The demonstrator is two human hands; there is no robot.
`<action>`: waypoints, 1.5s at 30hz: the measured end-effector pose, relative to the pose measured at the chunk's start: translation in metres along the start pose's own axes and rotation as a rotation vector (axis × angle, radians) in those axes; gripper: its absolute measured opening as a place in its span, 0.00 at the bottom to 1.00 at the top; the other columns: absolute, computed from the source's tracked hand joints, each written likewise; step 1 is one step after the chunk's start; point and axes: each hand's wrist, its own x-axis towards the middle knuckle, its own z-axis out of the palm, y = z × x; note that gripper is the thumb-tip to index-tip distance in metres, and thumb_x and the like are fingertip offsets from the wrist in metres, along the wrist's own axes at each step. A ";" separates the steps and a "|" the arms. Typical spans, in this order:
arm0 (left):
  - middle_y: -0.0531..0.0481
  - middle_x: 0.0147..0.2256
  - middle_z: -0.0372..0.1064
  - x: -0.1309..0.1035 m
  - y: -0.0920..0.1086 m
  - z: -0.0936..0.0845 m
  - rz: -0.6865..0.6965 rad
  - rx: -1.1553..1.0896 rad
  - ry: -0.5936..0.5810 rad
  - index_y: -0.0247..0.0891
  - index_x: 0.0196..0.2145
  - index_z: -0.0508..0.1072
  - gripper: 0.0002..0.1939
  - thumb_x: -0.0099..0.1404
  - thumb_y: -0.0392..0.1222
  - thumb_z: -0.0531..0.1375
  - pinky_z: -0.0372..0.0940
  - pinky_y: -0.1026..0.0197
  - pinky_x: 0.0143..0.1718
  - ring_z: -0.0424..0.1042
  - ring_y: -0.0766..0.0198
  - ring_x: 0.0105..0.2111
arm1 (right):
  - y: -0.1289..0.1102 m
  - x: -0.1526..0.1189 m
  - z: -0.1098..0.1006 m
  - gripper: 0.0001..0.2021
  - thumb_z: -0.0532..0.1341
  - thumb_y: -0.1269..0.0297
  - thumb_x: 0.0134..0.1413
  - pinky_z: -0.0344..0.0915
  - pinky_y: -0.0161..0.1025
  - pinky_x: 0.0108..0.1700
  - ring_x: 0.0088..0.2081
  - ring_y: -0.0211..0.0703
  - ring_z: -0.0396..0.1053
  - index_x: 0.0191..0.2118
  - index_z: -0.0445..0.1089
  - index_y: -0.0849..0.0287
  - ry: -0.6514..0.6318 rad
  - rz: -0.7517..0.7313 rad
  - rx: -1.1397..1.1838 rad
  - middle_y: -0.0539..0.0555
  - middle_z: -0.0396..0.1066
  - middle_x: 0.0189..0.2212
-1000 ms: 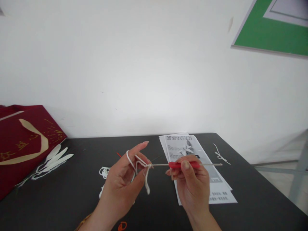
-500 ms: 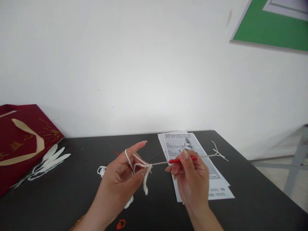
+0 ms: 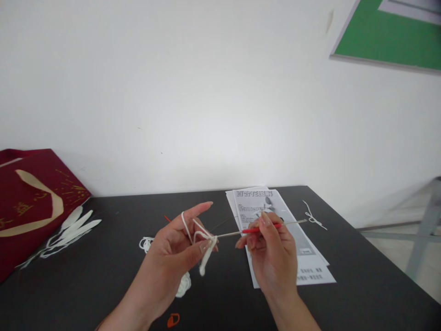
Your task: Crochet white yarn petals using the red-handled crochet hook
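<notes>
Between thumb and fingers, my left hand (image 3: 175, 253) pinches a small strip of white crochet work (image 3: 206, 258), whose end hangs down. White yarn (image 3: 186, 226) loops around its raised index finger. My right hand (image 3: 274, 250) grips a crochet hook (image 3: 260, 228) by its red handle, much like a pen. The hook's metal shaft points left, and its tip sits in the yarn at the top of the strip. Part of a white yarn ball (image 3: 183, 285) shows below my left hand.
Printed sheets (image 3: 289, 239) lie behind my right hand on the black table (image 3: 117, 257). A tied white yarn piece (image 3: 313, 218) is at right. Far left are a dark red bag (image 3: 37, 197) and white crocheted petals (image 3: 79, 230). An orange stitch marker (image 3: 173, 320) lies in front.
The hanging end of the crochet strip has swung left. My right hand has shifted slightly left and down with the hook, while the hook tip stays at the yarn.
</notes>
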 end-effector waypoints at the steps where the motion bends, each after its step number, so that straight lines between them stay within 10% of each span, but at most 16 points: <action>1: 0.53 0.26 0.70 0.001 0.000 -0.001 -0.011 -0.029 -0.023 0.42 0.51 0.74 0.25 0.54 0.35 0.68 0.60 0.65 0.30 0.69 0.67 0.27 | 0.000 0.000 0.000 0.11 0.67 0.61 0.51 0.72 0.33 0.19 0.14 0.33 0.65 0.24 0.69 0.60 -0.006 0.006 0.011 0.45 0.69 0.15; 25: 0.54 0.26 0.67 -0.003 -0.004 0.003 0.177 -0.088 0.086 0.44 0.49 0.76 0.23 0.55 0.34 0.67 0.63 0.69 0.31 0.66 0.69 0.27 | -0.008 -0.013 -0.005 0.08 0.57 0.62 0.62 0.67 0.38 0.23 0.27 0.42 0.66 0.36 0.74 0.55 -0.314 -0.386 -0.127 0.51 0.66 0.25; 45: 0.57 0.25 0.65 0.002 -0.005 0.001 0.101 -0.223 0.037 0.43 0.51 0.74 0.25 0.55 0.32 0.68 0.61 0.69 0.29 0.66 0.71 0.27 | -0.028 -0.026 -0.020 0.07 0.56 0.69 0.63 0.77 0.43 0.32 0.33 0.46 0.76 0.40 0.72 0.62 -0.506 -1.033 -0.778 0.57 0.77 0.27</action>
